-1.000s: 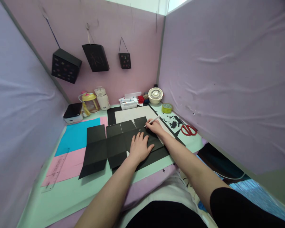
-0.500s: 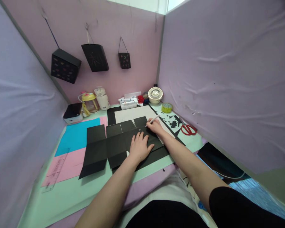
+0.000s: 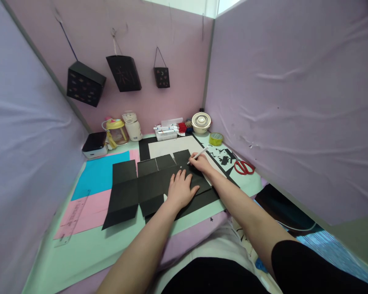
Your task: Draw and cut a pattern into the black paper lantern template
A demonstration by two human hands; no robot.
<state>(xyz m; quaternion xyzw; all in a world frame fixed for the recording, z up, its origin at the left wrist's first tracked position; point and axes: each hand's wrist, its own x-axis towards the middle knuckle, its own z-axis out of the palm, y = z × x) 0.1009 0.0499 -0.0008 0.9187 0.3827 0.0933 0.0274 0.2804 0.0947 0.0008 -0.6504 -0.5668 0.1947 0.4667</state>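
Resting flat with fingers spread, the left hand (image 3: 180, 191) lies on the black card (image 3: 151, 183), whose long axis runs left to right and extends mostly left of both hands. The right hand (image 3: 200, 162), farther and rightward, pinches a white pen-shaped tool (image 3: 201, 152), tip at the card. Hands and card have hardly moved since the earlier frame.
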